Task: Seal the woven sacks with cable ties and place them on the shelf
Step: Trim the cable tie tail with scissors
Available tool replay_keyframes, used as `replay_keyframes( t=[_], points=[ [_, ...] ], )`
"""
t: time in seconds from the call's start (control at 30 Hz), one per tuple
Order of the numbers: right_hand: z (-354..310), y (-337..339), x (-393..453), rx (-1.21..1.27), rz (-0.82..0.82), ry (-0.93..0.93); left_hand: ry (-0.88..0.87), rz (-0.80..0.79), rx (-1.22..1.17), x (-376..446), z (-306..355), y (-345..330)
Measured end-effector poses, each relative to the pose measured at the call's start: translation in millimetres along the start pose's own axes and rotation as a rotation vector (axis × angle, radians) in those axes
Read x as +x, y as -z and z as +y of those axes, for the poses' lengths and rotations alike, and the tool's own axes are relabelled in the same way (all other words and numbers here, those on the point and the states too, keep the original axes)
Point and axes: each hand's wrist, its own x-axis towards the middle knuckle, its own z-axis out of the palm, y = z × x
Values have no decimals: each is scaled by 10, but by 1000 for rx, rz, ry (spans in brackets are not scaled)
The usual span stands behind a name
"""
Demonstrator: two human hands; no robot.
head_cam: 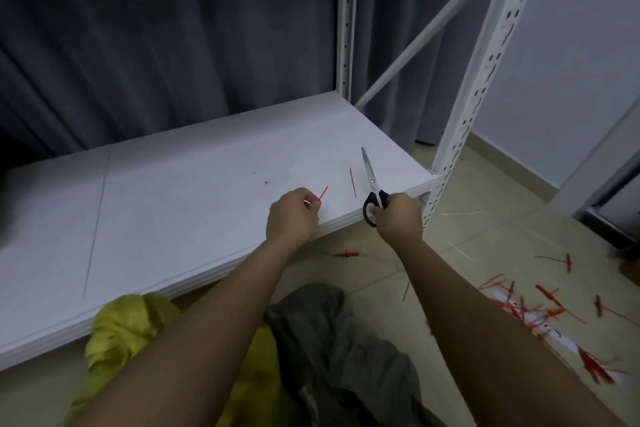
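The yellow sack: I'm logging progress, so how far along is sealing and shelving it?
Done, apparently: a tie tail trimmed, since the left hand pinches a red offcut and another offcut lies on the shelf. In hand: the right hand holds scissors. Left: the yellow sack sits below the shelf, unshelved.

Near the front right corner of the shelf (180,204), the scissors (372,184) are held by the right hand (398,218). A cut strip (352,182) is laid on the shelf just left of them. Further left, a second strip (322,193) is pinched by the left hand (292,217). A sack (114,329) is set on the floor before the shelf's front edge. Cable ties (540,305) are scattered on the floor (485,218) to the right.
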Motion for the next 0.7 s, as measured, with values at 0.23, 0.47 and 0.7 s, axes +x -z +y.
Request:
replay_keyframes(
  t=[0.23, 0.47, 0.7],
  points=[
    [109, -10, 865, -303, 46, 48, 5, -40, -27, 735, 137, -574],
    [159, -78, 1269, -458, 69, 155, -65, -65, -74, 1220, 367, -984],
    [235, -121, 1343, -524, 69, 225, -69, -11, -36, 1513, 509, -1189]
  ],
)
